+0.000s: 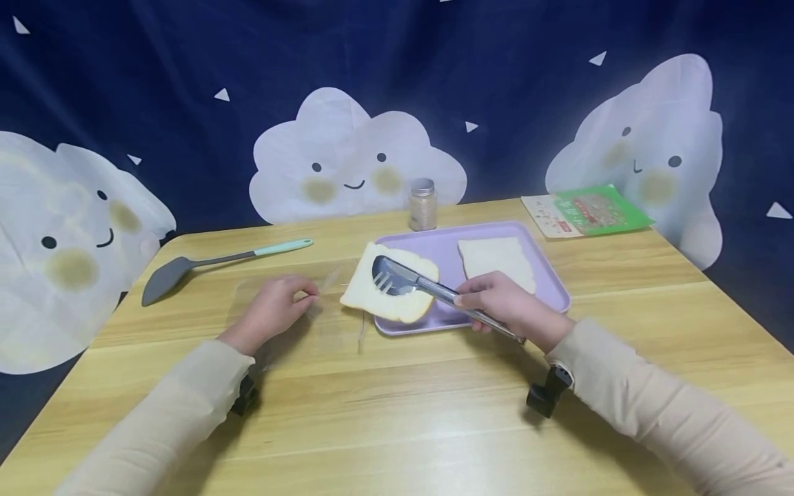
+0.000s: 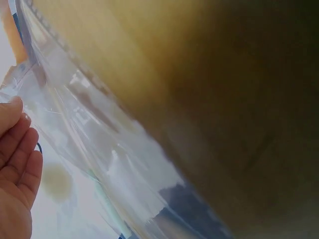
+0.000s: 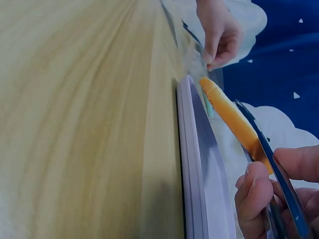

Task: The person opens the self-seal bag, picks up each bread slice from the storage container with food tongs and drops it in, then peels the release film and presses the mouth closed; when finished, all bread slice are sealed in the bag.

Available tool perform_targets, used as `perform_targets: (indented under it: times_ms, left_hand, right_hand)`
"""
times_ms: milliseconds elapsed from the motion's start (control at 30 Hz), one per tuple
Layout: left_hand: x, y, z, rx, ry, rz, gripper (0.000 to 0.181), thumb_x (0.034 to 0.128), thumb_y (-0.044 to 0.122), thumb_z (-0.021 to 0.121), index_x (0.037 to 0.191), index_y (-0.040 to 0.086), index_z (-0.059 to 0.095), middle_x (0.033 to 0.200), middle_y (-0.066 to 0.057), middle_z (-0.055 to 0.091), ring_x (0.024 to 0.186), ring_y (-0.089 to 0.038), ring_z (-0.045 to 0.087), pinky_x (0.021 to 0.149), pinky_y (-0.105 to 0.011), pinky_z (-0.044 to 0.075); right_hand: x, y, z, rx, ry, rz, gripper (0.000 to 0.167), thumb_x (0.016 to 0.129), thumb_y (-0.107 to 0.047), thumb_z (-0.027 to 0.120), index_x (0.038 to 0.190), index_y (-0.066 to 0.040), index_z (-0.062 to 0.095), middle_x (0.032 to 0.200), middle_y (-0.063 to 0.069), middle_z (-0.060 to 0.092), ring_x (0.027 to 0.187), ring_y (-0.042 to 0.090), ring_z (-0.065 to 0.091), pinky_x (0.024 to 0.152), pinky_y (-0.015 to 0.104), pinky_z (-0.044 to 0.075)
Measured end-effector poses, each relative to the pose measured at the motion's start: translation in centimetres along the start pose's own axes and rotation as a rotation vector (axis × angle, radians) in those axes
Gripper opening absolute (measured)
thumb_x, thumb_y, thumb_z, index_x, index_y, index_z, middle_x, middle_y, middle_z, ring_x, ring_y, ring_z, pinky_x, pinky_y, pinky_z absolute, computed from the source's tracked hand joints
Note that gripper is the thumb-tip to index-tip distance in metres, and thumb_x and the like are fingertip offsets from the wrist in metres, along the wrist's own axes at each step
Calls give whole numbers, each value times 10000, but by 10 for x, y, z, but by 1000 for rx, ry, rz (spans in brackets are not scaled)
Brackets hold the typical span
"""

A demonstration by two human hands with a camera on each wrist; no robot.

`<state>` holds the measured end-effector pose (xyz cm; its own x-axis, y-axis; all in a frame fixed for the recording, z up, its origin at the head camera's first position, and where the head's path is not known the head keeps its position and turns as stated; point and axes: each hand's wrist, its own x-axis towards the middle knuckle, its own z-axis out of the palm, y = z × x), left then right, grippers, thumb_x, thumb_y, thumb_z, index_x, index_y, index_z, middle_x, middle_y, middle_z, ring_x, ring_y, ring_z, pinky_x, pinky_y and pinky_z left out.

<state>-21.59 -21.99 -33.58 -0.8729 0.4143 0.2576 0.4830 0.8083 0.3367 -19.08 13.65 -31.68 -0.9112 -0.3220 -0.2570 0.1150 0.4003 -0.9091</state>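
So the bread slice (image 1: 360, 289) is up in the tongs (image 1: 443, 292), over the left edge of the purple tray (image 1: 448, 253). Tongs slant left and away from the right hand (image 1: 509, 303) gripping them. The left hand (image 1: 276, 303) sits closer to the bread, pinching the clear bag (image 2: 104, 149), looks like. Wooden table (image 1: 403, 406), cloud-print curtain (image 1: 198, 89) behind.

The left hand (image 1: 276, 308) is pinching left of the frame's centre, the right hand (image 1: 505, 303) is gripping right of it; sleeved forearms (image 1: 163, 412) are reaching up from the lower corners.
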Motion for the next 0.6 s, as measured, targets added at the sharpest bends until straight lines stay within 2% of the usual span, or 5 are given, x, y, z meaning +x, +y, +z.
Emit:
perform_targets:
  times_ms: [200, 600]
  left_hand:
    - [2, 2, 0, 6, -19, -22, 64, 847, 78, 657, 880, 27, 675, 922, -123, 673, 869, -278, 614, 764, -437, 485]
    - [-1, 3, 2, -16, -23, -27, 61, 859, 74, 643, 896, 42, 681, 932, -112, 672, 879, -274, 612, 763, -435, 490]
  right_hand:
    - [-1, 0, 3, -20, -35, 9, 362, 867, -63, 569, 1177, 122, 536, 734, 91, 537, 492, 118, 526, 455, 237, 466]
    - [0, 0, 0, 11, -143, 23, 380, 853, -52, 561, 1178, 140, 519, 698, 92, 565, 481, 112, 523, 441, 218, 444]
